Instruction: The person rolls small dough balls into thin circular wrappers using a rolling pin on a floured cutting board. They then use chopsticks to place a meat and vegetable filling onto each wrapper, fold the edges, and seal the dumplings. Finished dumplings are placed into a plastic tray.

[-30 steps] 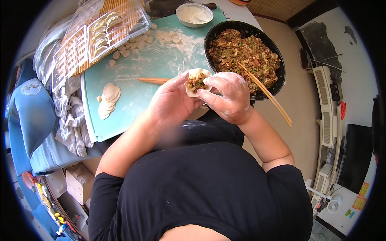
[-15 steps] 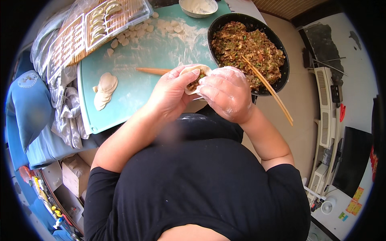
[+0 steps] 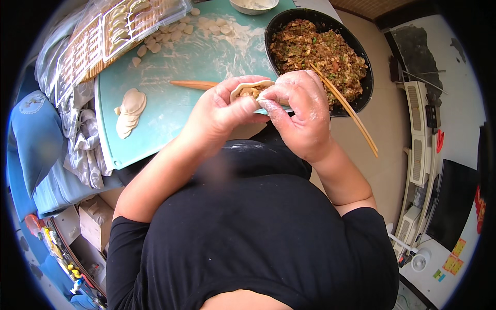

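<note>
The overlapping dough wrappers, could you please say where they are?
In the head view, the overlapping dough wrappers lie on the left part of the teal board, left of the tapered wooden stick.

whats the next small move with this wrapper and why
I'd probably press the edges of the wrapper together: filling shows through its open top, the left hand cradles it, and the right hand has fingertips at its right side.

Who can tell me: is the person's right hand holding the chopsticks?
No: the right hand pinches the edge of a filled dough wrapper, while the chopsticks lie over the rim of the black pan.
</note>
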A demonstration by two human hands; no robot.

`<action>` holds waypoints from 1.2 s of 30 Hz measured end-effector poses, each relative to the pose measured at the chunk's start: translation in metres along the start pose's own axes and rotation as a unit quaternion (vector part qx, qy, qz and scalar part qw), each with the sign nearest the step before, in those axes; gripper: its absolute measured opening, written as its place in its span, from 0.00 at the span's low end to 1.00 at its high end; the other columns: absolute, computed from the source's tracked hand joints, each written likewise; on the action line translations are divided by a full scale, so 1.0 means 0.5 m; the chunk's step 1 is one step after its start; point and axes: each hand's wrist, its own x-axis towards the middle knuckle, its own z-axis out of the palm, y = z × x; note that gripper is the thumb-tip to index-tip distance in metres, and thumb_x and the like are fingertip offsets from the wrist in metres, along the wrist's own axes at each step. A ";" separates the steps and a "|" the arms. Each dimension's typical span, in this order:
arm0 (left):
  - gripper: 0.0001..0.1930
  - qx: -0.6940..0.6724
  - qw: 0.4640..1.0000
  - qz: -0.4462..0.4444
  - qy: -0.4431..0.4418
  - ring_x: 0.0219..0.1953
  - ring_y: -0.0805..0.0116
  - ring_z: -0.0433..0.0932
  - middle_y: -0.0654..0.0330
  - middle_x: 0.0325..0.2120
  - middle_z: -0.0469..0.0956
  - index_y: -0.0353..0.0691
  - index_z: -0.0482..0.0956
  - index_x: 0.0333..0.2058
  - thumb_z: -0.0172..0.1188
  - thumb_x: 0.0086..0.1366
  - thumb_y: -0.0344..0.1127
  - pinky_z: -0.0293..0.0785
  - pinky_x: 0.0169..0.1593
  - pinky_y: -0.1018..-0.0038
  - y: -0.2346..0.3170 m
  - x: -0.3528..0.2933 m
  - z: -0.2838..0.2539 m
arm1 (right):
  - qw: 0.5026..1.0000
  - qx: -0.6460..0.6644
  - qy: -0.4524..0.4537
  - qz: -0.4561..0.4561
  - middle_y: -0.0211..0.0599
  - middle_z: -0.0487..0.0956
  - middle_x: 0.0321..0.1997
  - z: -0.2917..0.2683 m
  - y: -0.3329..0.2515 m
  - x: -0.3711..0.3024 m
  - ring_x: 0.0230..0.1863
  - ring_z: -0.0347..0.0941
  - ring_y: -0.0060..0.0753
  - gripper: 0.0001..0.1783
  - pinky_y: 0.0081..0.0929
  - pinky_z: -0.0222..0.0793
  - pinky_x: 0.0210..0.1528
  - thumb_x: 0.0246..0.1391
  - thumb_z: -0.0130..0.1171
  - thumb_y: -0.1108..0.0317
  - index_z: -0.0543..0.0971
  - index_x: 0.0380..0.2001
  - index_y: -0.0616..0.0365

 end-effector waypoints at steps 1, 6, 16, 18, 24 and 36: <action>0.23 0.056 0.998 0.010 -0.005 0.47 0.72 0.73 0.58 0.44 0.74 0.33 0.67 0.52 0.60 0.59 0.32 0.71 0.50 0.73 -0.001 -0.002 -0.002 | 1.000 0.001 0.002 0.006 0.36 0.71 0.29 -0.001 0.000 -0.001 0.30 0.66 0.40 0.10 0.32 0.63 0.33 0.38 0.62 0.76 0.74 0.27 0.56; 0.26 0.164 0.986 0.021 0.014 0.45 0.75 0.73 0.60 0.44 0.74 0.32 0.66 0.52 0.63 0.55 0.25 0.69 0.50 0.78 0.005 -0.006 0.006 | 1.000 0.001 -0.005 0.018 0.36 0.71 0.32 -0.009 -0.007 -0.001 0.33 0.66 0.38 0.11 0.32 0.63 0.36 0.37 0.63 0.76 0.76 0.28 0.56; 0.24 0.197 0.978 0.067 0.004 0.40 0.80 0.72 0.63 0.38 0.74 0.33 0.65 0.54 0.57 0.58 0.22 0.70 0.45 0.82 0.000 -0.011 0.015 | 0.997 -0.021 -0.052 0.048 0.44 0.70 0.51 -0.024 -0.013 0.014 0.53 0.63 0.45 0.15 0.37 0.57 0.56 0.39 0.62 0.73 0.78 0.35 0.55; 0.26 0.191 0.979 0.073 0.007 0.41 0.80 0.72 0.62 0.40 0.74 0.33 0.62 0.56 0.57 0.58 0.22 0.70 0.45 0.81 -0.001 -0.011 0.016 | 0.996 -0.015 -0.073 0.049 0.44 0.70 0.53 -0.028 -0.012 0.014 0.55 0.62 0.45 0.14 0.38 0.56 0.57 0.39 0.62 0.72 0.78 0.35 0.55; 0.30 0.236 0.968 0.085 0.004 0.46 0.77 0.71 0.59 0.46 0.72 0.33 0.59 0.59 0.57 0.57 0.22 0.68 0.49 0.79 -0.005 -0.011 0.011 | 0.996 0.014 -0.068 0.063 0.42 0.71 0.52 -0.022 -0.010 0.010 0.54 0.63 0.44 0.10 0.38 0.56 0.57 0.39 0.62 0.73 0.79 0.31 0.54; 0.27 0.312 0.945 0.088 0.040 0.44 0.76 0.73 0.60 0.42 0.75 0.31 0.66 0.54 0.62 0.54 0.24 0.69 0.48 0.78 -0.011 -0.009 0.006 | 0.996 -0.035 0.026 -0.072 0.31 0.77 0.33 0.002 0.006 -0.007 0.34 0.71 0.38 0.10 0.36 0.64 0.40 0.33 0.62 0.76 0.78 0.26 0.56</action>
